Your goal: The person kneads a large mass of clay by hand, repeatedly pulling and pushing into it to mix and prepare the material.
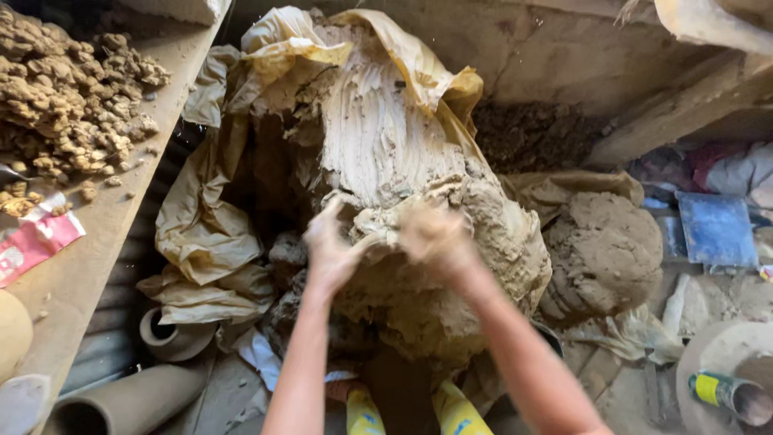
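Observation:
A big mound of wet tan clay (386, 153) fills the middle of the view, with scraped grooves down its upper face and a yellowish plastic sheet (201, 234) peeled back around it. My left hand (328, 246) and my right hand (439, 240) are both coated in clay and blurred with motion. They press against a lump on the lower front of the mound, fingers dug into it. Whether a piece has come free is not clear.
A smaller clay lump (604, 250) sits to the right. At left, a wooden shelf (97, 234) carries a heap of dry clay crumbs (68, 97) and a red packet (36, 242). Clay pipes (133, 399) lie at lower left; a can (729, 392) lies at lower right.

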